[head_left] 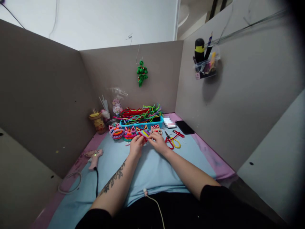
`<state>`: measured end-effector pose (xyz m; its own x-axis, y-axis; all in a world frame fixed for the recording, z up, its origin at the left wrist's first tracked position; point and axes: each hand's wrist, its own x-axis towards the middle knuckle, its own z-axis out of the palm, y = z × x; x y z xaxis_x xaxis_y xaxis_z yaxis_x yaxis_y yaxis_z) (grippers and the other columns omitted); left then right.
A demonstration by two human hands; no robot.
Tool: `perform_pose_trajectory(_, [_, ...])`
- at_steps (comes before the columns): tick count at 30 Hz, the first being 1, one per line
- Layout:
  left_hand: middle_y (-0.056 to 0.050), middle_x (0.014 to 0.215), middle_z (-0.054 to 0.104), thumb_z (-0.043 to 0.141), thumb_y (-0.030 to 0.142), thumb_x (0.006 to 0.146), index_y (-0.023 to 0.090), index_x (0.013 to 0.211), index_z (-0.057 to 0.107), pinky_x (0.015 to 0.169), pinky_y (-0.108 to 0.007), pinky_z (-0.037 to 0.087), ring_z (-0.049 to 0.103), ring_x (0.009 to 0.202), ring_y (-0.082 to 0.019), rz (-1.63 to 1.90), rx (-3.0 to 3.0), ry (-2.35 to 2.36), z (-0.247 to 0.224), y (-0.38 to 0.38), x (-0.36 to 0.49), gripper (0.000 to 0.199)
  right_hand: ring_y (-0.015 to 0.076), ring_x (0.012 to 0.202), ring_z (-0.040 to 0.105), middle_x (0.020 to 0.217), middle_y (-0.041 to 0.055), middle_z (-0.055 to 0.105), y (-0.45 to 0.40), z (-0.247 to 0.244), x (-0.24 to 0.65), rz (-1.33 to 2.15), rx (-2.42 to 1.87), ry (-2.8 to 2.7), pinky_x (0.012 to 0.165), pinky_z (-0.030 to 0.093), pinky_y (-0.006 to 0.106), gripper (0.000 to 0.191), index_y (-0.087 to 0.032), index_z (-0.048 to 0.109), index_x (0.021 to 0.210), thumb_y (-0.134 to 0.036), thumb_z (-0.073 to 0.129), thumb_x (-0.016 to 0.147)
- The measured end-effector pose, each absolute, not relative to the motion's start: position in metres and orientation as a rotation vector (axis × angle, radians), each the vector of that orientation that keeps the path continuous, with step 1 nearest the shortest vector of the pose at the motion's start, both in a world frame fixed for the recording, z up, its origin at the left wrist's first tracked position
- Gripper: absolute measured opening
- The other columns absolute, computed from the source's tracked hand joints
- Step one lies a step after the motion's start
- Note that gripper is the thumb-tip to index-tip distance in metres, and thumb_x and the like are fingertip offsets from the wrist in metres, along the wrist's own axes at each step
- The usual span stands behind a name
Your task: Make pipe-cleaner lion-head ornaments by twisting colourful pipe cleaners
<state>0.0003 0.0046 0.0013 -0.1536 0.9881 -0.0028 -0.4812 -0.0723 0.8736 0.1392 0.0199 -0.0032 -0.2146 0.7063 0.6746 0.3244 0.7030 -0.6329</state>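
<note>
Between my two hands is a rainbow-striped piece of pipe cleaners (144, 134), with red, yellow and purple bands. My left hand (136, 145) pinches its left side. On the other side, the fingers of my right hand (157, 142) are closed at its right edge. Just behind my hands stand several fuzzy pipe-cleaner animal heads with pointed ears, among them a purple and orange one (116, 131) and a pink and blue one (130, 134). Behind these, a blue basket (143, 125) is heaped with loose pipe cleaners (140, 114) in many colours.
Scissors with red and yellow handles (175, 143) lie right of my hands, near a black phone (185, 127). A pink glue gun (95, 158) with a cord rests at left. Partitions enclose the table, with a pen holder (206, 66) and green pipe-cleaner ornament (142, 73) hanging.
</note>
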Motion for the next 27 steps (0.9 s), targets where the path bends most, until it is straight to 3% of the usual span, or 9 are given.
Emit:
perform_pose_trajectory(6, [-0.001, 0.067, 0.064, 0.078, 0.028, 0.053, 0.015, 0.073, 0.061, 0.07, -0.028, 0.046, 0.06, 0.064, -0.013, 1.506, 0.727, 0.888, 0.002, 0.003, 0.002, 0.029, 0.0153, 0.07, 0.054, 0.075, 0.003, 0.059, 0.017, -0.008, 0.133, 0.452, -0.868, -1.651, 0.062, 0.043, 0.027, 0.01, -0.02, 0.065, 0.072, -0.022, 0.057, 0.078])
perform_pose_trajectory(18, [0.0, 0.061, 0.059, 0.069, 0.029, 0.061, 0.015, 0.072, 0.058, 0.057, -0.022, 0.039, 0.054, 0.058, -0.012, 1.641, 1.168, 1.135, -0.008, 0.009, 0.003, 0.021, 0.0164, 0.073, 0.055, 0.081, 0.0039, 0.06, 0.019, -0.009, 0.137, 0.233, -1.052, -1.808, 0.068, 0.042, 0.028, 0.009, -0.02, 0.064, 0.078, -0.023, 0.054, 0.079])
perform_pose_trajectory(27, [0.0, 0.065, 0.06, 0.07, 0.031, 0.062, 0.014, 0.078, 0.056, 0.06, -0.023, 0.044, 0.056, 0.059, -0.011, 1.568, 1.092, 1.042, -0.014, 0.01, 0.005, 0.027, 0.0155, 0.07, 0.052, 0.076, 0.0028, 0.056, 0.02, -0.01, 0.132, 0.296, -1.066, -1.769, 0.064, 0.039, 0.026, 0.012, -0.019, 0.057, 0.074, -0.019, 0.047, 0.081])
